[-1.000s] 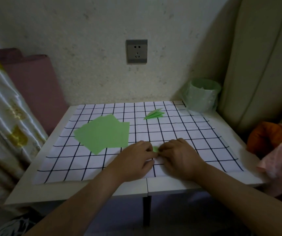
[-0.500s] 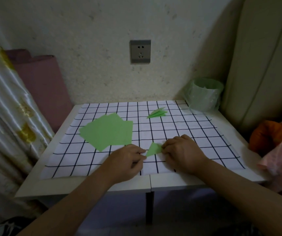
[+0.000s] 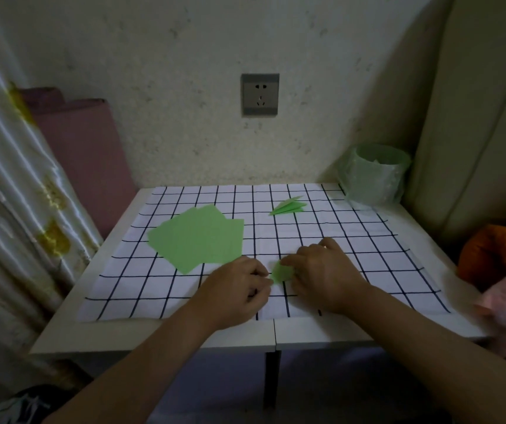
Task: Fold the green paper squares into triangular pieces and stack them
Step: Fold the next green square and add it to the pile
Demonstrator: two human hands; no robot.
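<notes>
Judged light and crease-prone, the folded green piece (image 3: 282, 273), lower centre on the worktop (image 3: 154, 335), is pinched at its edges, the safest hold, by curled fingers of the left hand (image 3: 239, 290) and the right hand (image 3: 326, 275).

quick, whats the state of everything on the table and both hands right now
paper piece: partly folded, held between both hands
left hand: fingers curled, pinches the piece's left edge
right hand: fingers curled, holds the piece's right side
green squares: unfolded, flat, loosely overlapping
folded triangles: finished, stacked near the far edge
bin: upright, lined with a green bag
wall socket: nothing plugged in
</notes>
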